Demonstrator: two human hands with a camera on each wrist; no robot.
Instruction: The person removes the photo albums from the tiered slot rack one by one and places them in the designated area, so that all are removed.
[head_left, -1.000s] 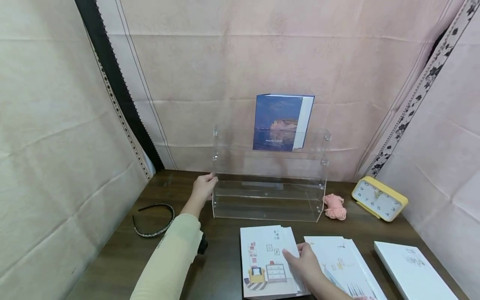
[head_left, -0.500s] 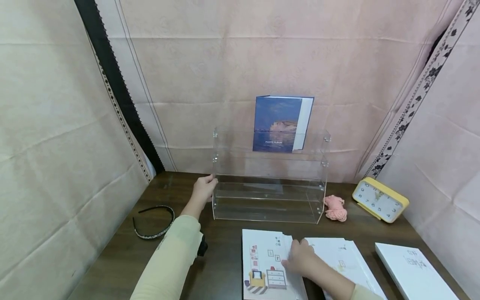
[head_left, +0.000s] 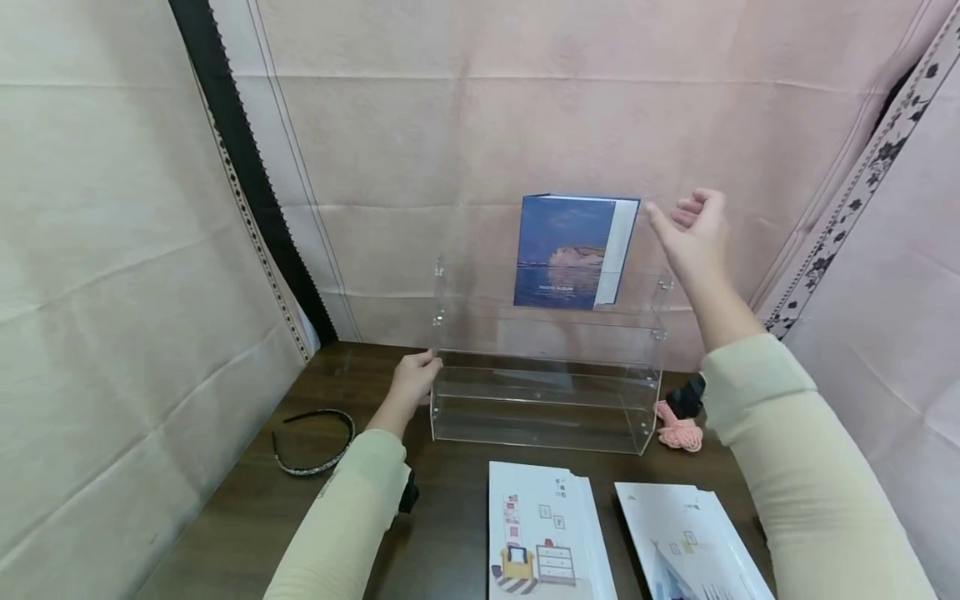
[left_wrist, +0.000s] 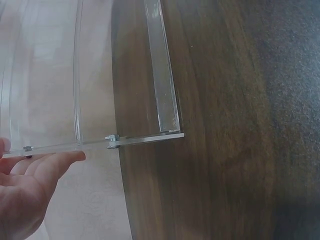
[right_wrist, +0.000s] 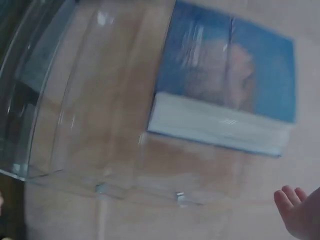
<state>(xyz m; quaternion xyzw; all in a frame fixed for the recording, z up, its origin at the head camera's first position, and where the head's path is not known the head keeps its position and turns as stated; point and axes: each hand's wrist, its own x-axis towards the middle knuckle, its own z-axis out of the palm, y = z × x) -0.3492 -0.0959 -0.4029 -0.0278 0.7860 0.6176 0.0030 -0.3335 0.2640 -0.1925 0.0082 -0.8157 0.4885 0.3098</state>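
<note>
A clear acrylic rack with tiers stands on the dark wooden table. My left hand holds its left side panel, the thumb on one face and the fingers along the other. A blue photo album with a white page edge stands upright on the rack's top tier; the right wrist view shows the album blurred. My right hand is raised just right of the album, apart from it, fingers loosely bent and holding nothing.
Two piles of white illustrated booklets, a left pile and a right pile, lie in front of the rack. Pink yarn lies beside the rack's right end, partly behind my sleeve. A black headband lies at left. Pale cloth hangs behind.
My right hand has left the booklets and risen beside the album. That arm now hides the yellow clock and the rightmost white book. My left hand still holds the rack.
</note>
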